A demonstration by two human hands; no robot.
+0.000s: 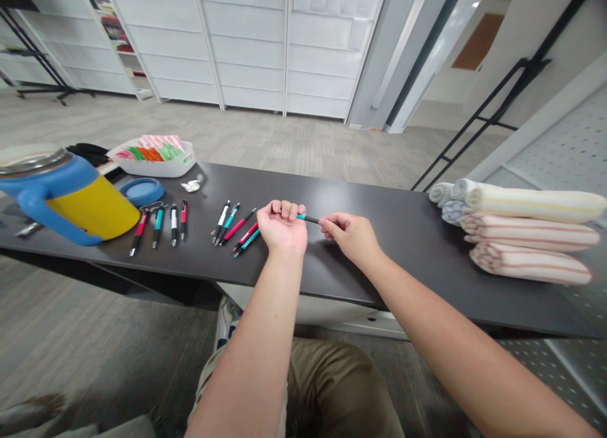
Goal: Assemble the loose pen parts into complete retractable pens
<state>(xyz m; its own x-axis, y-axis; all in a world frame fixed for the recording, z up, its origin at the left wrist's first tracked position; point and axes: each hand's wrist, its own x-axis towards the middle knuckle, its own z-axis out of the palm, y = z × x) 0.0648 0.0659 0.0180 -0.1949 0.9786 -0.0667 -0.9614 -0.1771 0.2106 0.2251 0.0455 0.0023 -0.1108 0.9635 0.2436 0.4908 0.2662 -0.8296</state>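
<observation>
My left hand is closed in a fist around a teal and black pen, over the dark table. My right hand pinches the pen's black end with thumb and fingers. Just left of my left hand lie several loose pens, red, teal and black ones. Farther left, a second row of several pens lies side by side.
A big yellow jug with a blue handle stands at the left, with a blue lid behind it. A white tray of coloured packets sits at the back left. Folded striped towels are stacked at the right.
</observation>
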